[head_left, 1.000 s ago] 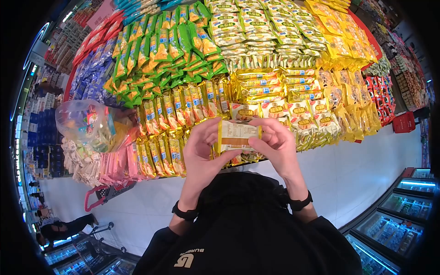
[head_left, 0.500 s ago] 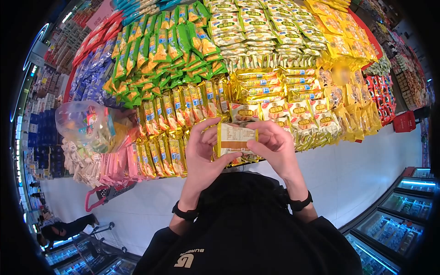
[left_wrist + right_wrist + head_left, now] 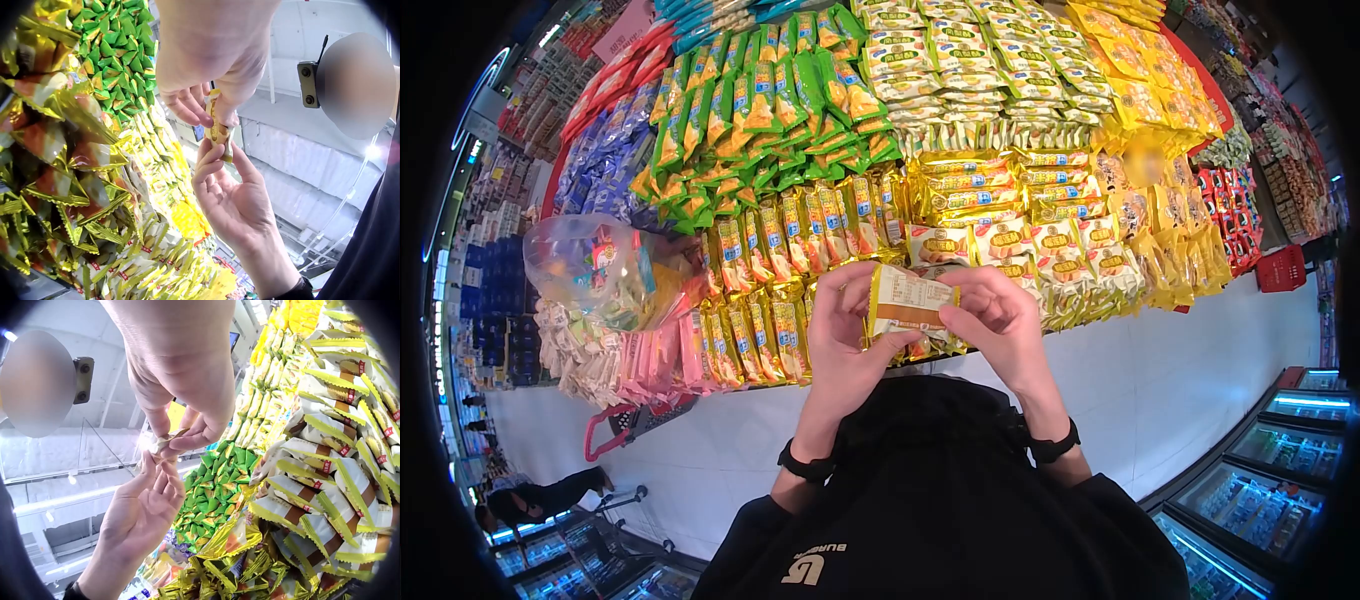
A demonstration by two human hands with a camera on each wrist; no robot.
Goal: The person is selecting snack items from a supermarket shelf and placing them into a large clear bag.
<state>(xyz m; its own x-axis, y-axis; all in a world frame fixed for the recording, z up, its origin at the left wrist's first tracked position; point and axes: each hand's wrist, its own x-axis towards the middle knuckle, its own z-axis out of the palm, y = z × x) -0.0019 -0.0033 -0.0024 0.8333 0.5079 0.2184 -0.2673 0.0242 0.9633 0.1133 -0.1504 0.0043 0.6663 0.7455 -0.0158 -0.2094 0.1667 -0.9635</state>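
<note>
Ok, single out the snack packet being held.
The white packet with the brown band: left hand and right hand pinch it, while the display packets lie piled.

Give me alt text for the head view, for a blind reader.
A small brown-banded packet, its printed side toward the camera, is held between a person's left grip and right grip. Beyond it lie piles of green packets, gold packets and yellow packets.

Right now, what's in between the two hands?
A small packet with a brown band lies between them; the left hand and the right hand both hold it. That shows plainly in the head view.
</note>
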